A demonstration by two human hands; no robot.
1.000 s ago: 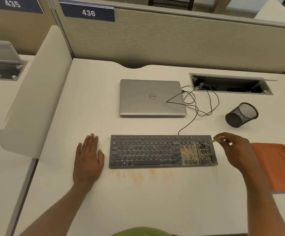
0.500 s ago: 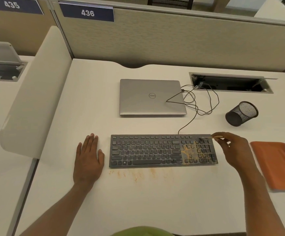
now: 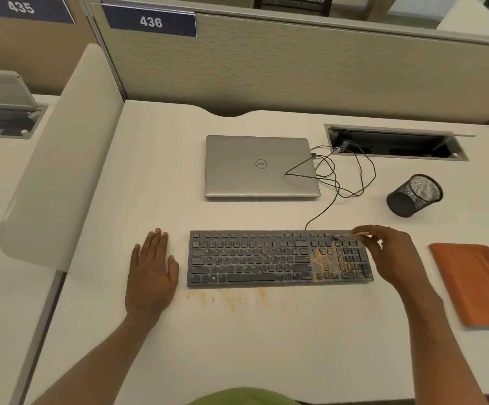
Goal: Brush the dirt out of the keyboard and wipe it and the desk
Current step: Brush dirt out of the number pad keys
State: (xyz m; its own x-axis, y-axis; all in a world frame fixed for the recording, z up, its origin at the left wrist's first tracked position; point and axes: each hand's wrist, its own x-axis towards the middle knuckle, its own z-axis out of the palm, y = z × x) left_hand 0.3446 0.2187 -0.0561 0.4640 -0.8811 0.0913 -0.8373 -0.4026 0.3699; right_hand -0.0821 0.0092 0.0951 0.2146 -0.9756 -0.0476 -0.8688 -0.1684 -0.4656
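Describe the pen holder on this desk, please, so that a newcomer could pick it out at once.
Start at the closed silver laptop in the middle of the desk and look right, past the tangled cable. Just in front of the open cable hatch lies the pen holder. It is the only black wire-mesh cup, tipped on its side, unlike the flat orange cloth nearby.

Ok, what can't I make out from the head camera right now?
Head view:
- brush: blurred; its handle is mostly hidden in the right hand grip.
- keyboard: upper right corner hidden behind that hand; key legends too small.
- orange cloth: lower right corner cut off by the frame edge.
- cable tray: inside too dark to see.
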